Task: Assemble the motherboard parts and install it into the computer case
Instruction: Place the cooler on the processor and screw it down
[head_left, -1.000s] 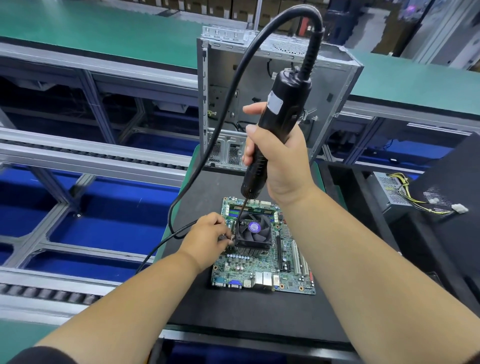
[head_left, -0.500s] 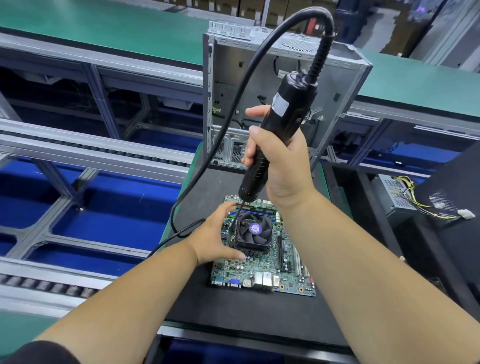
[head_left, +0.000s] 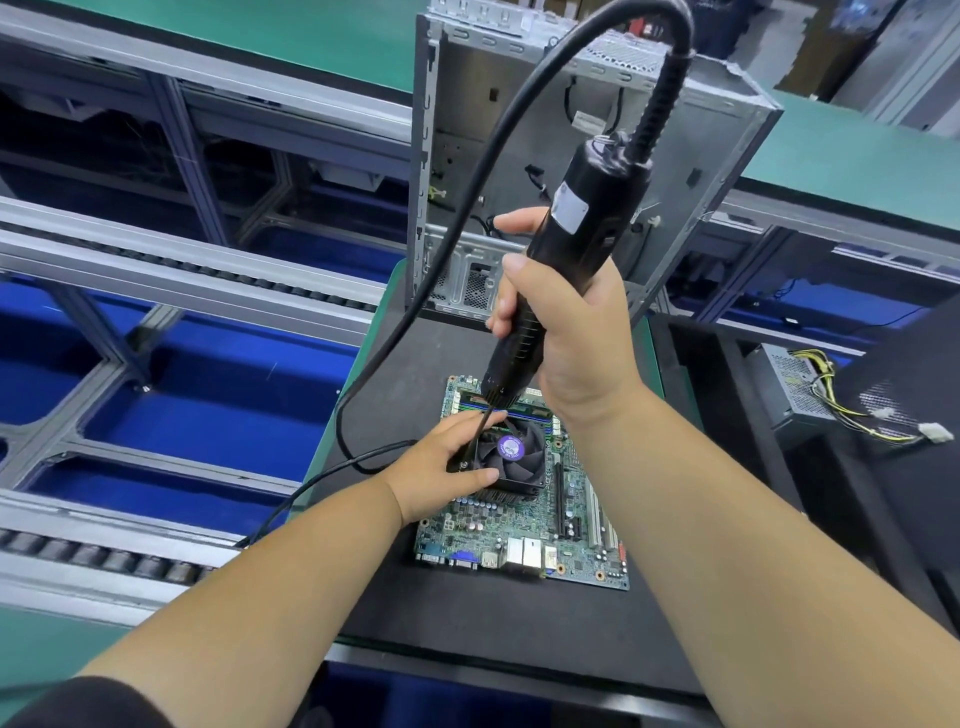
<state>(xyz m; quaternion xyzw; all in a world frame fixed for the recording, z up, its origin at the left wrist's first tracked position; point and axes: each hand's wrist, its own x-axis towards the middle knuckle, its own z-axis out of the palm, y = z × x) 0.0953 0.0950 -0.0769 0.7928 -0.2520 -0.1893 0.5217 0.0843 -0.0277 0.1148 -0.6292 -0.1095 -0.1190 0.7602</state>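
A green motherboard (head_left: 524, 540) lies flat on a black mat (head_left: 467, 613). A black CPU cooler fan (head_left: 514, 457) with a purple centre label sits on it. My left hand (head_left: 441, 467) holds the fan's left side, thumb on its near edge and fingers along its far edge. My right hand (head_left: 566, 343) grips a black electric screwdriver (head_left: 561, 270), held nearly upright. Its thin bit comes down at the fan's left corner, between my left fingers. An open grey computer case (head_left: 582, 171) stands upright behind the board.
The screwdriver's black cable (head_left: 415, 291) loops up over the case and down across the mat's left edge. A power supply (head_left: 800, 384) with yellow wires sits at the right. Roller conveyor rails (head_left: 171, 270) and blue bins lie to the left.
My left hand has opened from a pinch at the fan's left corner and now spans the fan's left side. The screwdriver stays over the same corner. The view has shifted slightly.
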